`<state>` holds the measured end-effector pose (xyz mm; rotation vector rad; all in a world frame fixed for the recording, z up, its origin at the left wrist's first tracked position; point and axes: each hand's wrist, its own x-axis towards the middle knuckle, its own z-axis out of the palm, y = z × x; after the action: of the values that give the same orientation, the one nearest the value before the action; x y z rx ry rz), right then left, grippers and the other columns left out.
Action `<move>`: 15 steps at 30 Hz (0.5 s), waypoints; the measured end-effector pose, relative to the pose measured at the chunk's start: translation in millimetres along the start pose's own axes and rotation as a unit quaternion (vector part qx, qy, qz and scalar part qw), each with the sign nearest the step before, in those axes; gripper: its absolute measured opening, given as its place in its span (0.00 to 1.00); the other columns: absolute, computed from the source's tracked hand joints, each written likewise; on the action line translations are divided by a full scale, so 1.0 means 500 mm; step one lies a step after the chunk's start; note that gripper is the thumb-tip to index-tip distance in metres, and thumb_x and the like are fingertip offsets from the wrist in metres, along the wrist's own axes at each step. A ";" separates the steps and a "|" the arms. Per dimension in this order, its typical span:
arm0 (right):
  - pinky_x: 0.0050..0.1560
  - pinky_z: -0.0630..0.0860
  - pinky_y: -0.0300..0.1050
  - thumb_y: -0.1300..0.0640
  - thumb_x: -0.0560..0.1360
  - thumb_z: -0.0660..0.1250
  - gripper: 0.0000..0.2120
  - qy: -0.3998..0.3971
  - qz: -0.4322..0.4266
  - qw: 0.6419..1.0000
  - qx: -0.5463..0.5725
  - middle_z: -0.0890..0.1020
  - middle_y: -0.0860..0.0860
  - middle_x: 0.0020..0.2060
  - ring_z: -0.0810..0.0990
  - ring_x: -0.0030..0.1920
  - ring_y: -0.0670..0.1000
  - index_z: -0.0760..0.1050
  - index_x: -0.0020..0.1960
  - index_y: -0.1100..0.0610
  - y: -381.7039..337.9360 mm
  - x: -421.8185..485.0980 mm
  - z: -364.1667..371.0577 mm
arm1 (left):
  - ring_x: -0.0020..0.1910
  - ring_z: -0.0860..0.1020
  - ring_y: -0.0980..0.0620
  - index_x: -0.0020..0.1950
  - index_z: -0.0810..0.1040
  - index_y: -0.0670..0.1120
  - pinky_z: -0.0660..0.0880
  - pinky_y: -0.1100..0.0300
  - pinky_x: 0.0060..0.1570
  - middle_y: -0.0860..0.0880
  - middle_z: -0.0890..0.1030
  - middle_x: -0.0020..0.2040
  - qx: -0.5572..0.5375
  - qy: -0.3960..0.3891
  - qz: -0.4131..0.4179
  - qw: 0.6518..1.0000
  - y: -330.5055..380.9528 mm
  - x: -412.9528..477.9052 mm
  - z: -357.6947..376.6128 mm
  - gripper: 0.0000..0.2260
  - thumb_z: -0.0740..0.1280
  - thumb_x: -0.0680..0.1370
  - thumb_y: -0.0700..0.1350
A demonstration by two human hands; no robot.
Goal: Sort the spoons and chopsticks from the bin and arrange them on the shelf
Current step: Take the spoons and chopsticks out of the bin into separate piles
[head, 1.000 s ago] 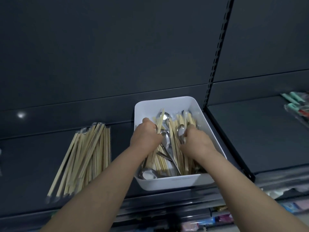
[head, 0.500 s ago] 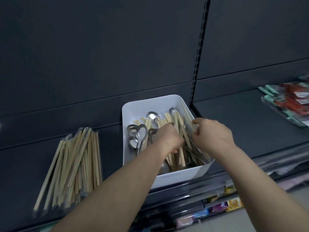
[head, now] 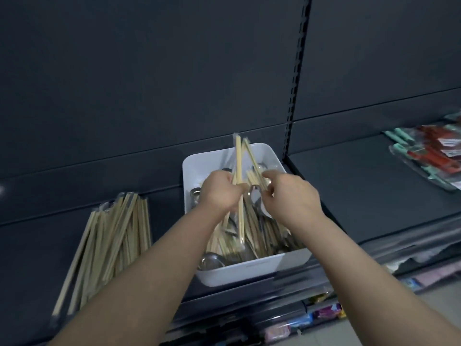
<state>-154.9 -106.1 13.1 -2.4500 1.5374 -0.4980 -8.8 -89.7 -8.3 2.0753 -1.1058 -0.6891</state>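
Observation:
A white bin (head: 252, 267) stands on the dark shelf (head: 374, 196), full of wrapped wooden chopsticks and metal spoons (head: 257, 198). My left hand (head: 219, 193) grips a wrapped pair of chopsticks (head: 239, 161) and holds it upright above the bin. My right hand (head: 289, 196) hovers over the bin beside it and pinches another pair of chopsticks (head: 252, 158) that leans up to the left. A pile of sorted chopsticks (head: 112, 240) lies on the shelf left of the bin.
Packaged goods in red and teal (head: 429, 156) lie on the neighbouring shelf at the right. A slotted upright post (head: 296, 78) divides the two shelf bays. Colourful packets (head: 326, 310) sit on a lower shelf below the bin.
Both hands have risen out of the bin's contents. Chopstick pairs that lay flat among the spoons now stick upward in my hands. The view has shifted slightly left.

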 end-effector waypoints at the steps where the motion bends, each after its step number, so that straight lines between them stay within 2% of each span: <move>1: 0.44 0.71 0.46 0.54 0.75 0.60 0.16 0.000 -0.016 1.000 0.019 0.81 0.51 0.52 0.78 0.53 0.58 0.73 0.62 0.48 -0.027 0.006 0.010 | 0.29 0.81 0.44 0.36 0.75 0.42 0.80 0.55 0.35 0.46 0.78 0.29 -0.028 0.022 -0.003 0.999 -0.014 -0.004 -0.031 0.13 0.73 0.73 0.48; 3: 0.48 0.73 0.47 0.53 0.75 0.61 0.17 -0.006 -0.045 0.997 0.061 0.82 0.49 0.51 0.77 0.55 0.56 0.73 0.63 0.47 -0.089 0.014 0.032 | 0.29 0.79 0.45 0.39 0.78 0.39 0.81 0.52 0.33 0.46 0.77 0.31 -0.088 0.060 -0.014 0.994 -0.049 -0.019 -0.098 0.11 0.72 0.75 0.45; 6: 0.49 0.74 0.47 0.54 0.74 0.61 0.19 -0.027 -0.091 0.991 0.095 0.84 0.49 0.49 0.78 0.56 0.56 0.73 0.65 0.48 -0.191 0.016 0.073 | 0.28 0.76 0.50 0.42 0.78 0.39 0.75 0.59 0.28 0.44 0.77 0.33 -0.137 0.096 -0.056 0.984 -0.119 -0.055 -0.198 0.08 0.70 0.76 0.43; 9: 0.44 0.73 0.47 0.59 0.72 0.61 0.16 -0.088 -0.117 0.986 0.080 0.83 0.53 0.47 0.79 0.51 0.59 0.76 0.58 0.52 -0.284 0.007 0.125 | 0.28 0.75 0.52 0.45 0.78 0.40 0.73 0.62 0.24 0.45 0.77 0.34 -0.143 0.094 -0.114 0.979 -0.193 -0.088 -0.276 0.06 0.69 0.78 0.42; 12: 0.41 0.69 0.43 0.61 0.72 0.61 0.12 -0.145 -0.143 0.979 0.027 0.81 0.55 0.49 0.79 0.51 0.60 0.76 0.54 0.56 -0.345 -0.012 0.184 | 0.26 0.75 0.52 0.41 0.77 0.42 0.71 0.63 0.23 0.46 0.77 0.32 -0.087 0.062 -0.149 0.983 -0.265 -0.110 -0.316 0.06 0.70 0.77 0.41; 15: 0.41 0.71 0.44 0.61 0.74 0.62 0.09 -0.186 -0.149 0.971 0.008 0.81 0.56 0.50 0.80 0.49 0.59 0.76 0.53 0.58 -0.375 -0.031 0.233 | 0.32 0.77 0.51 0.35 0.74 0.47 0.76 0.59 0.34 0.48 0.79 0.34 0.058 0.059 -0.153 0.985 -0.325 -0.116 -0.338 0.13 0.69 0.77 0.49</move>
<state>39.7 -11.0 -31.8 -2.5857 1.0221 -0.0819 162.8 80.1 -18.2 2.3838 -0.7848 -0.6488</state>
